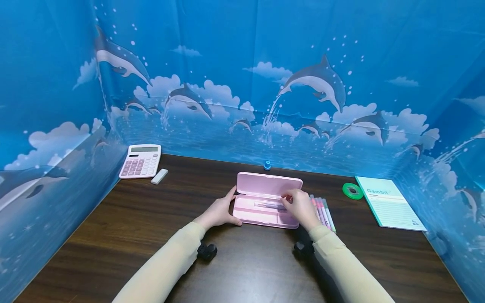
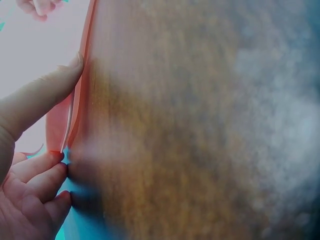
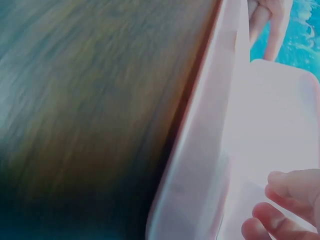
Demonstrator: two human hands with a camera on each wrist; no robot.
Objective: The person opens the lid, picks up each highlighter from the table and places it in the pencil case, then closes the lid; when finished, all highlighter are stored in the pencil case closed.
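A pink pencil case [image 1: 255, 216] lies with its lid [image 1: 269, 185] raised. At its left end my left hand [image 1: 219, 212] grips it, thumb near the front corner and fingers by the lid; the left wrist view shows the thumb [image 2: 47, 95] against the pink edge. Inside the case lies a clear, slim pen [image 1: 267, 205], its right end hidden by my right hand [image 1: 301, 208]. That hand hovers over the case's right part with loosely bent fingers [image 3: 282, 220]; nothing shows between them in the right wrist view.
Several coloured markers [image 1: 323, 212] lie right of the case. Farther right are a green tape roll [image 1: 352, 191] and a notepad [image 1: 392, 206]. A small blue object [image 1: 267, 165] stands behind the case. A calculator [image 1: 140, 161] and a white eraser-like block [image 1: 159, 176] lie back left.
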